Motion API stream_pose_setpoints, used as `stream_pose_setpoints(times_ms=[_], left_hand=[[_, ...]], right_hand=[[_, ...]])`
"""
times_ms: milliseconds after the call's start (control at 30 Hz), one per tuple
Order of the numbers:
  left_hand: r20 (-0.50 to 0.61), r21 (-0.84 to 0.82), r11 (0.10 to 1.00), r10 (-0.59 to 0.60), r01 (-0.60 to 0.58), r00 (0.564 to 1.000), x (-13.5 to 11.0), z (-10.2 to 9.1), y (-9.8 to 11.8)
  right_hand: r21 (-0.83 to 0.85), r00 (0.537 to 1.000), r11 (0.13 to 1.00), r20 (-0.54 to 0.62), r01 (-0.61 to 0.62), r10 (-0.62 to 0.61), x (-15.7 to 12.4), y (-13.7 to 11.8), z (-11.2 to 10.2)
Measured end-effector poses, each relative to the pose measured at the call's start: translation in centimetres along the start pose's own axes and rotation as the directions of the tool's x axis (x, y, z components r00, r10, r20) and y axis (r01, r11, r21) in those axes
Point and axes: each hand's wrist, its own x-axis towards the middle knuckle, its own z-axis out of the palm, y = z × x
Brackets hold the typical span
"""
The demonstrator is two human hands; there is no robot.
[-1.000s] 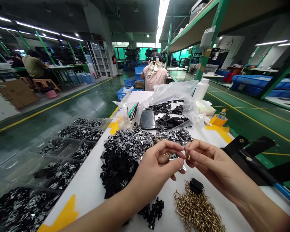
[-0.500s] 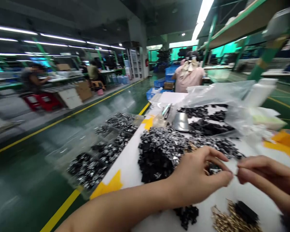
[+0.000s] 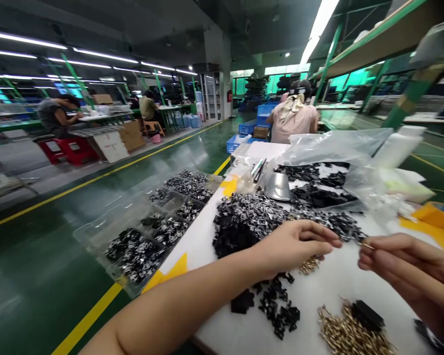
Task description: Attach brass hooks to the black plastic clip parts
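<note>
Both hands have pulled apart since the earlier frame, and now a small gap sits between them. The head view shows the right hand (image 3: 402, 268) at the right side. Its grip is narrow, with the thumb and fingers pinching one tiny gold pin (image 3: 366, 245) up above the table (image 3: 318, 296). The left hand (image 3: 295, 244) is over the table too, with its fingers curled close together. I cannot tell if that grip holds anything.

A little heap of gold pins (image 3: 309, 265) lies just under the left fingers. A big heap of black and silver clips (image 3: 244, 222) sits just behind the left hand. Loose black clips (image 3: 275, 305) lie nearer, below the left arm. A bigger heap of gold pins (image 3: 349, 333) is at the bottom, with a black block (image 3: 367, 315) on it. A clear tray (image 3: 140, 236) with many boxes full of clips sits at the table's left edge. Farther on are a plastic bag (image 3: 318, 148) with black parts, a white bottle (image 3: 397, 148) and a roll of yellow tape (image 3: 438, 215). Past the table, a person in a pink shirt (image 3: 293, 121) sits with their back turned.
</note>
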Motion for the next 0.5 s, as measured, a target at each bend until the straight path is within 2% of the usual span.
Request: stream_pose_setpoints(times_ms=[100,167,367,500], left_hand=[[0.043,0.046,0.996,-0.084,0.082,0.996,-0.2,0.1,0.4],[0.028,0.066,0.991,-0.114,0.112,0.993,-0.3,0.2,0.6],[-0.055,-0.049,0.998,-0.030,0.028,0.998,-0.4,0.2,0.9],[-0.020,-0.089,0.996,-0.020,0.019,1.000,-0.3,0.3,1.0]], right_hand=[[0.057,0.999,0.997,0.020,-0.049,0.048,0.1,-1.3,0.6],[0.085,0.998,0.996,0.059,-0.028,0.023,0.3,-1.7,0.8],[0.030,0.989,0.999,0.145,0.032,-0.036,0.2,-2.1,1.6],[0.027,0.986,0.999,0.157,0.046,-0.050,0.0,-2.6,2.1]])
